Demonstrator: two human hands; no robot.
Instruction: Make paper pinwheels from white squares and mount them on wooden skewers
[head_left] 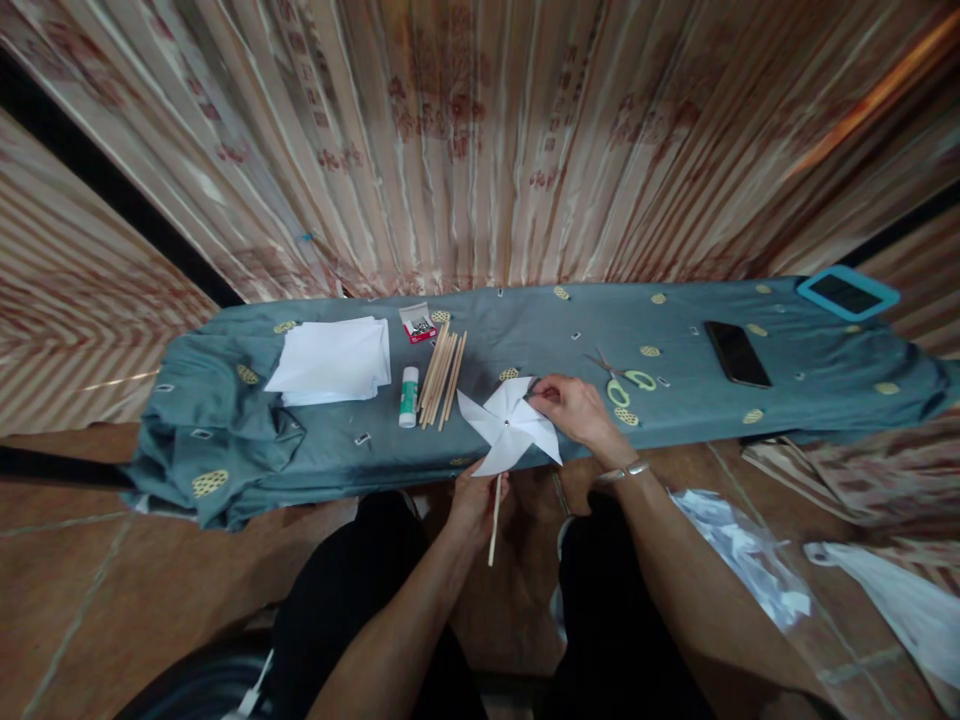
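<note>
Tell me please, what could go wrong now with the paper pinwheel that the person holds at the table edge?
1. The right hand pinches one blade of the white pinwheel; thin paper might crease or tear there.
2. The left hand grips the stick beyond the edge of the table, so a slip would likely drop it to the floor.
3. The scissors lie close to the right wrist and could get knocked.

both forearms are reaching forward from below. left hand (474,497) is sitting low at centre, fingers curling closed in a grip. right hand (574,412) is extending further ahead, palm down, fingertips pinching; a band is circling its wrist.
</note>
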